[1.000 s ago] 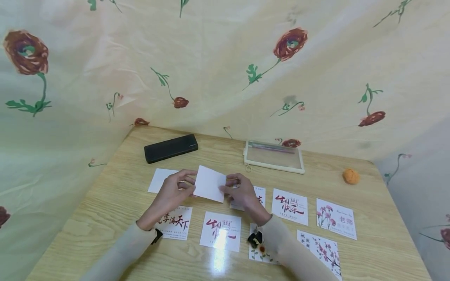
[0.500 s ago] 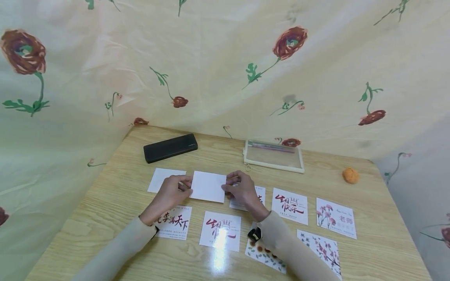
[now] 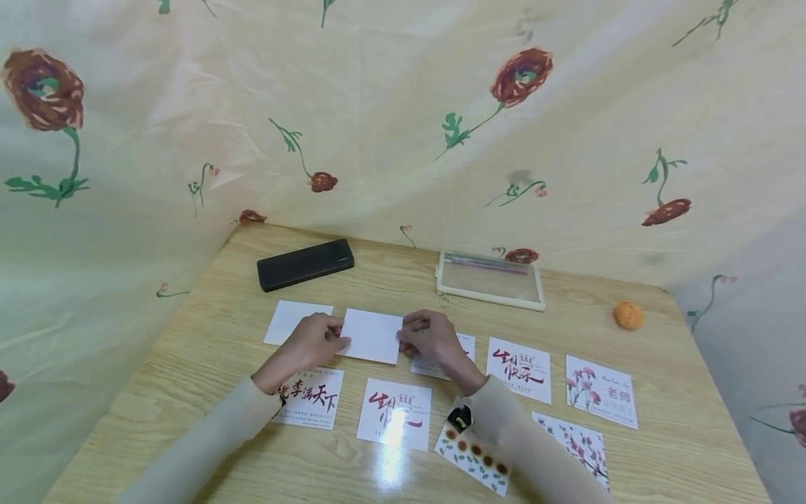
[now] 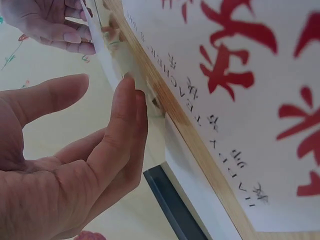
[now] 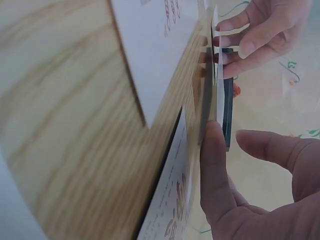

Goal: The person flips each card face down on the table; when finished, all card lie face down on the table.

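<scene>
A blank white card (image 3: 373, 337) lies flat, close over the table, between my two hands in the head view. My left hand (image 3: 308, 343) is at its left edge and my right hand (image 3: 434, 341) at its right edge. In the left wrist view the left thumb (image 4: 65, 97) stands apart from the fingers, whose tips touch the card's end. The right wrist view shows the right index finger (image 5: 214, 165) at the card's near end, with the thumb (image 5: 260, 145) spread away from it. Another blank card (image 3: 292, 316) lies just left, partly behind the left hand.
Printed cards lie nearer me, including a red-lettered card (image 3: 311, 399), a birthday card (image 3: 384, 427) and a sunflower card (image 3: 469, 458) under the right sleeve. Behind are a black case (image 3: 305, 264) and a clear pouch (image 3: 491, 281). An orange lump (image 3: 628, 316) sits far right.
The blank card was raised and tilted between both hands; it has come down flat and level. The thumbs have moved off it. The sunflower card by the right wrist has turned askew.
</scene>
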`<state>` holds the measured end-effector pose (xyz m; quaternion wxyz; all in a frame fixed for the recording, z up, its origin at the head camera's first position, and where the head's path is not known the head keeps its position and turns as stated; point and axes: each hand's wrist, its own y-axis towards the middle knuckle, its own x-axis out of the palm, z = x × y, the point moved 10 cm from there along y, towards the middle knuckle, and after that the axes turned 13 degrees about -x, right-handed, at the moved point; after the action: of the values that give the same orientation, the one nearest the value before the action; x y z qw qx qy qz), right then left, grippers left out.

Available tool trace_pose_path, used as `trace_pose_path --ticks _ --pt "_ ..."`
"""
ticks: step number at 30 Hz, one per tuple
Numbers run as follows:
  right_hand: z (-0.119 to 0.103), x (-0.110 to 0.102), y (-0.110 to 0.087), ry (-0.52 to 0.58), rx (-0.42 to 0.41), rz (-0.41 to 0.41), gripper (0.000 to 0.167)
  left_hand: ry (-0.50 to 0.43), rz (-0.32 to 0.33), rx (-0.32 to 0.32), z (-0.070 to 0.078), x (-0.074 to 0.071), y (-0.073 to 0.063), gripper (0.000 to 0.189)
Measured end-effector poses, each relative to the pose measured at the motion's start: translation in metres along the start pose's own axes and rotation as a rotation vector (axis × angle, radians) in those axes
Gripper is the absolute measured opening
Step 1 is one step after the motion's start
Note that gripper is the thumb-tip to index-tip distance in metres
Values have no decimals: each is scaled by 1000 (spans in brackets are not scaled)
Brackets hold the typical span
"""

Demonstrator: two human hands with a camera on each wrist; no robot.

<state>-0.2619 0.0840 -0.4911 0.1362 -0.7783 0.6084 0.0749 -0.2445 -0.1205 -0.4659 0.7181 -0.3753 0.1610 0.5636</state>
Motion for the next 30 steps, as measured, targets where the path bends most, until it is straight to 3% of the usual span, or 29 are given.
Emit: trace_pose_path --ticks 4,16,30 --pt "2 1 1 -13 10 -26 33 7 -12 -11 -1 0 3 25" --pt "6 4 1 2 101 -48 33 13 -48 -34 -1 0 4 32" --pt "7 3 -1 -6 102 -42 33 37 -32 -20 2 -1 2 45"
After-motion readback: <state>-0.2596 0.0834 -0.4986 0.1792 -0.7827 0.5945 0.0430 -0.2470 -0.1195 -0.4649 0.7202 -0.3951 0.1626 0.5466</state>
